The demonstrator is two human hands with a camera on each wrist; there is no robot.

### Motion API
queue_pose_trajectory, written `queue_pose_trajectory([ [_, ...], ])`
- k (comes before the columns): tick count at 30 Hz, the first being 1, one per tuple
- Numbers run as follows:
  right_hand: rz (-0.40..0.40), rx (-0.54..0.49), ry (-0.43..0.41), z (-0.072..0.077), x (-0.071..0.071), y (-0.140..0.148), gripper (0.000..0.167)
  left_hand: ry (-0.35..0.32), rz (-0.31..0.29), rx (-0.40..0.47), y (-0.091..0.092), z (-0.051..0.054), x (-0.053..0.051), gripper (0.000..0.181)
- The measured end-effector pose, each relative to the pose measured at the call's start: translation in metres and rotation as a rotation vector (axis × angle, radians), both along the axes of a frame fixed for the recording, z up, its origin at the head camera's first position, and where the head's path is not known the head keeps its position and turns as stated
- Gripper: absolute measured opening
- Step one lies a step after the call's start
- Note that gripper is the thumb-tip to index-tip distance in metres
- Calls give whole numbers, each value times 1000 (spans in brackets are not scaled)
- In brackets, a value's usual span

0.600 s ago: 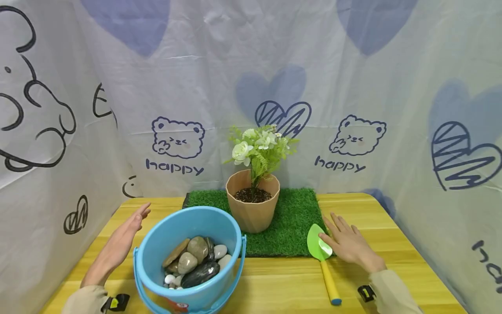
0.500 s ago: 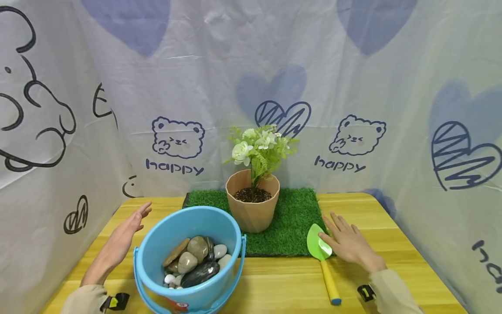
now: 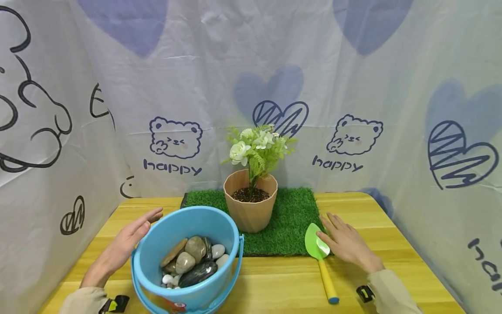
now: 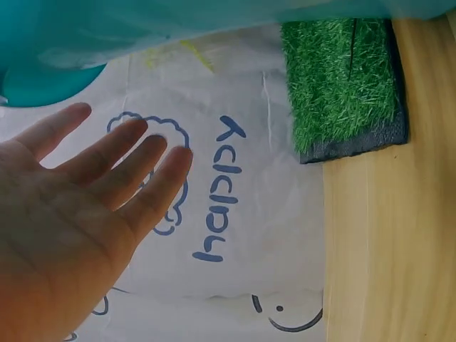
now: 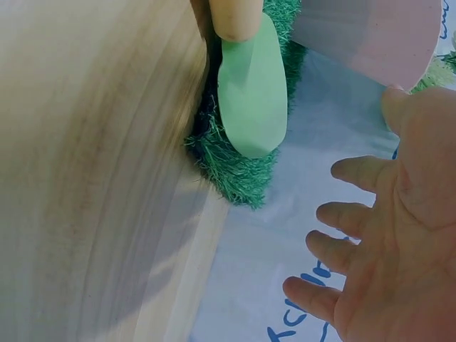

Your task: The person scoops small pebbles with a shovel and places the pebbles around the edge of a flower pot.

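A blue bucket [image 3: 188, 213] holds several smooth stones [image 3: 196, 248], some grey and brown, one black and some white. At its left side is my left hand [image 3: 123, 244], fingers stretched out near the rim; in the left wrist view the palm [image 4: 64, 235] holds nothing. On the right, a toy shovel [image 3: 323, 274] with a green blade and yellow handle lies with its blade on the edge of the grass mat. My right hand [image 3: 349, 244] hovers beside that blade with fingers spread, and its palm [image 5: 406, 214] holds nothing in the right wrist view.
Behind the bucket, a tan flowerpot [image 3: 251, 213] with dark soil and a white-flowered plant [image 3: 256, 146] stands on the green grass mat [image 3: 292, 231]. The wooden table [image 3: 274, 283] meets a printed cloth [image 3: 219, 87] at the back and sides.
My left hand has moved right, toward the bucket's rim. The right hand stays by the shovel. The whole head view has shifted slightly.
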State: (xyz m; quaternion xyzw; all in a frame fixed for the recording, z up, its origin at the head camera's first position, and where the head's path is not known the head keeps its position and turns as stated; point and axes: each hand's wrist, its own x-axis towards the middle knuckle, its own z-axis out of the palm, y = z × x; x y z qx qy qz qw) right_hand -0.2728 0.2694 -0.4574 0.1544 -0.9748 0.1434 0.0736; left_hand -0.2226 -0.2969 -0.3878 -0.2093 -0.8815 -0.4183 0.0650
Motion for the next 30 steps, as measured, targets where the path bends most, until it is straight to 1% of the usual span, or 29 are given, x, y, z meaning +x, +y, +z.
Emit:
queue_pose_trajectory([
  [2,3,-5,-3,1,0,0,68,-27,-24,23,1,-1,1,50],
  [7,19,-5,1,5,0,-2,67,-67,-38,60,2,-2,1,52],
  [10,24,-4,-1,5,1,-2,67,-55,-49,65,3,-4,3,55],
  [12,25,-7,-10,5,3,-2,67,-46,-67,83,3,-7,4,59],
  [17,22,-14,-30,2,6,-2,69,-48,-113,158,5,-13,7,75],
  [21,15,-15,-36,-1,7,-2,69,-53,-136,209,6,-15,8,79],
  [26,8,-19,-46,-2,9,-1,70,-59,-144,241,8,-14,9,82],
  [30,4,-17,-59,-3,10,0,70,-68,-138,252,11,-15,9,82],
])
